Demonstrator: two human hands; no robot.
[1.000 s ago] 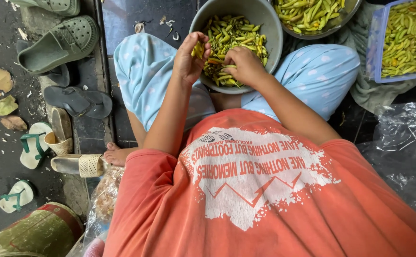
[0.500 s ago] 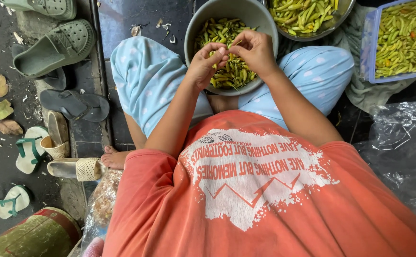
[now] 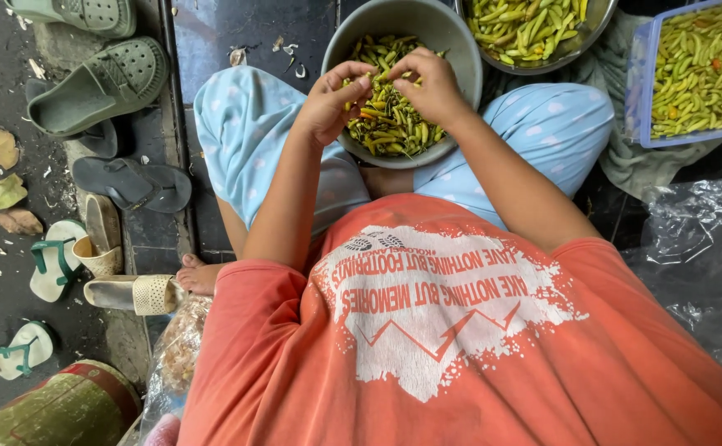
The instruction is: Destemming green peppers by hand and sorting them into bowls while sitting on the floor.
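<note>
Left hand (image 3: 328,103) and right hand (image 3: 431,87): one chili (image 3: 375,77) is pinched between both | held over grey bowl (image 3: 460,58), far centre | judged light, soft, snappable; best gripped near the stem.

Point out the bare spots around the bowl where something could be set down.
Free: dark floor between the green clogs and the grey bowl. Crowded: the metal bowl and blue tray fill the right; both hands cover the grey bowl.
</note>
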